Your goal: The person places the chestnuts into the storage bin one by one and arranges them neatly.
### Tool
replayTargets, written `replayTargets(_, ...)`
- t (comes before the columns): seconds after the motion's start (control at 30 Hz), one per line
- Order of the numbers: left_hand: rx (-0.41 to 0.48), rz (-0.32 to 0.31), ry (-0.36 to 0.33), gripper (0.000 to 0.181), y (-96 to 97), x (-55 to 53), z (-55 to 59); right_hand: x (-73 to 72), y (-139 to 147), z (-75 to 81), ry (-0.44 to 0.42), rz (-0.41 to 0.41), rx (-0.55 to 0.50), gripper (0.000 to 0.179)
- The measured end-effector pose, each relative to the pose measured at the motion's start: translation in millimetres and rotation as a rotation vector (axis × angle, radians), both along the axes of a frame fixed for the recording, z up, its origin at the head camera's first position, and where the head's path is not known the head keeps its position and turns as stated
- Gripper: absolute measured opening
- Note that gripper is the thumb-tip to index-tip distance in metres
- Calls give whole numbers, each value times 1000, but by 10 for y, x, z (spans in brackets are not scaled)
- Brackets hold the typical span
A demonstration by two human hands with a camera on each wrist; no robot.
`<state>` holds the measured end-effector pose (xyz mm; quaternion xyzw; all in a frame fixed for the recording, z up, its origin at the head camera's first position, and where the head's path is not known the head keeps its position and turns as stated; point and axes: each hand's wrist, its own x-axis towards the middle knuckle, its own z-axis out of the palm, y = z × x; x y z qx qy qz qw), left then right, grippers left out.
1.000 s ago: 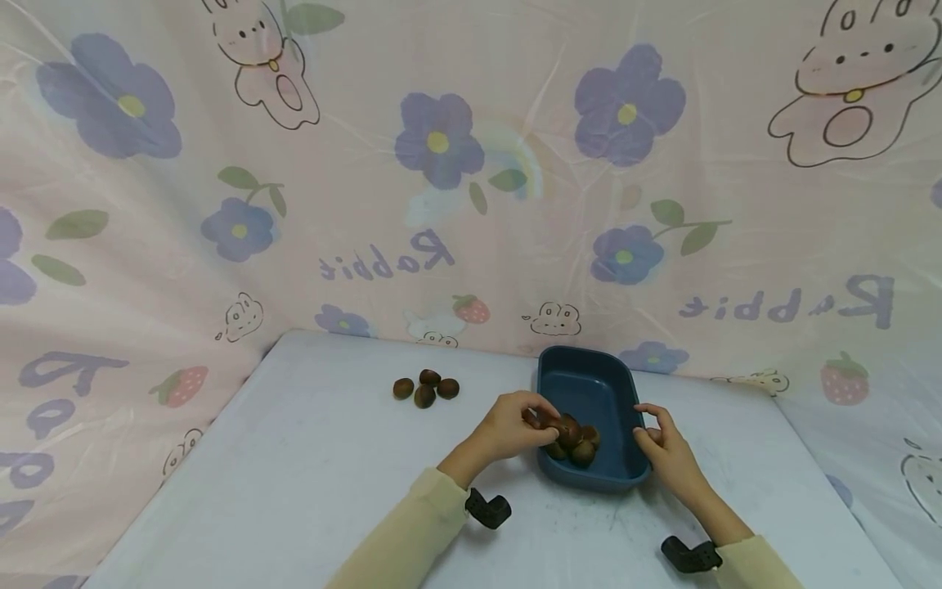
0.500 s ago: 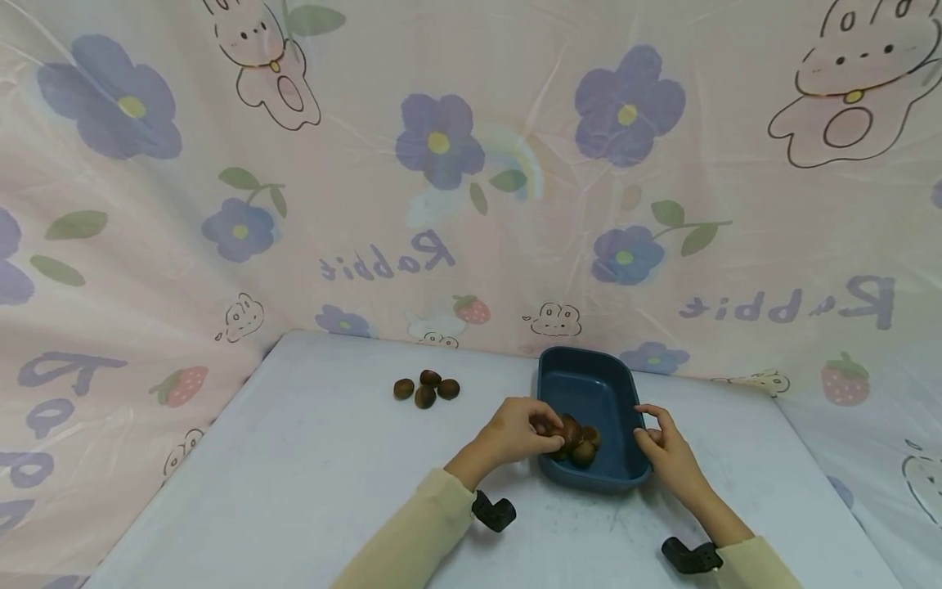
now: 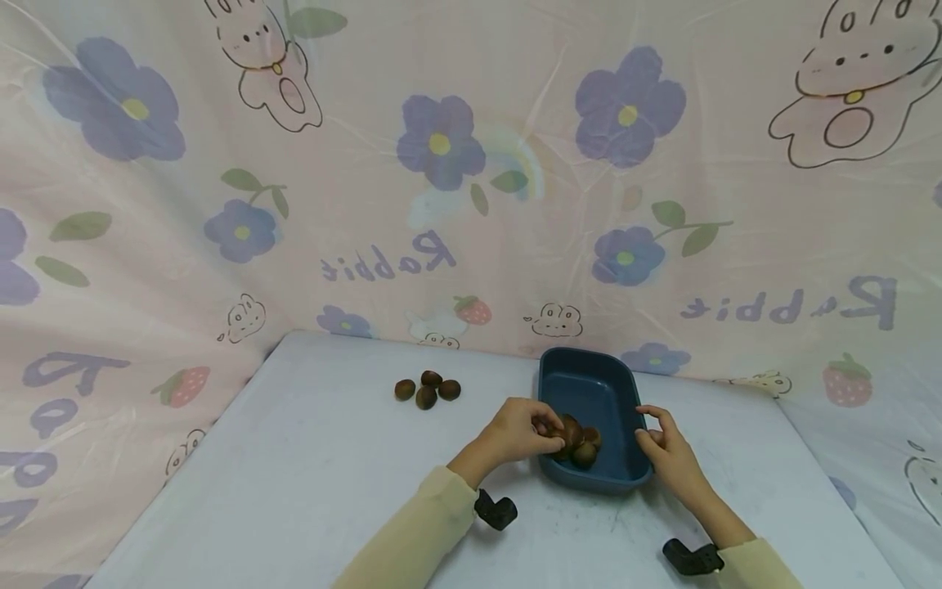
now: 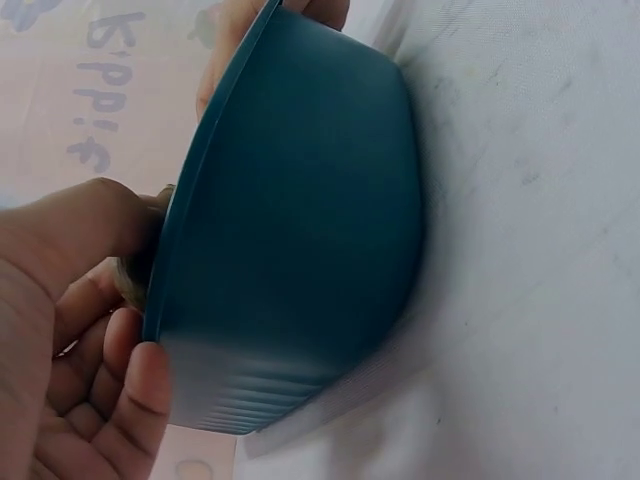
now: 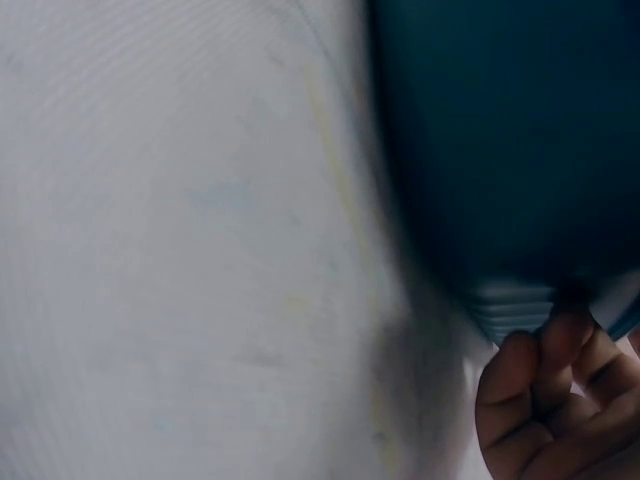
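A chestnut point(image 4: 132, 284) is being pinched between the thumb and fingers of the left hand point(image 3: 518, 429), at the left rim of the blue tray point(image 3: 592, 393). Further chestnuts point(image 3: 585, 454) are being held inside the tray, heaped just to the right of the left fingers. The opposite rim is being gripped between the thumb and fingers of the right hand point(image 3: 670, 452). Four loose chestnuts point(image 3: 426, 398) are being borne by the white worktop point(image 3: 294, 483), farther out than the left fingers and to their left, well apart from both hands.
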<state>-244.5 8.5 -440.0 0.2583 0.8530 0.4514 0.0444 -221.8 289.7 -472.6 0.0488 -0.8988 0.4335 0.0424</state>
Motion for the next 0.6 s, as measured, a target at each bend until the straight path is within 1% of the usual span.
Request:
replayTargets(0.17,-21,-9,7,11,-4,-10,-14,-12,2,2,-27,-2,-2,44)
replayTargets(0.43,-35,-11,-1,12,-4,-15,-7,22,-17,37,-16,10,-2,43)
replayTargets(0.5,-45,-8,-3,13,-2,-14,-1,38,-36,72,-15,7,-4,43)
replayTargets(0.6,-60,-3,-6,13,2,-17,2,103,-101,191,-15,8,-12,41)
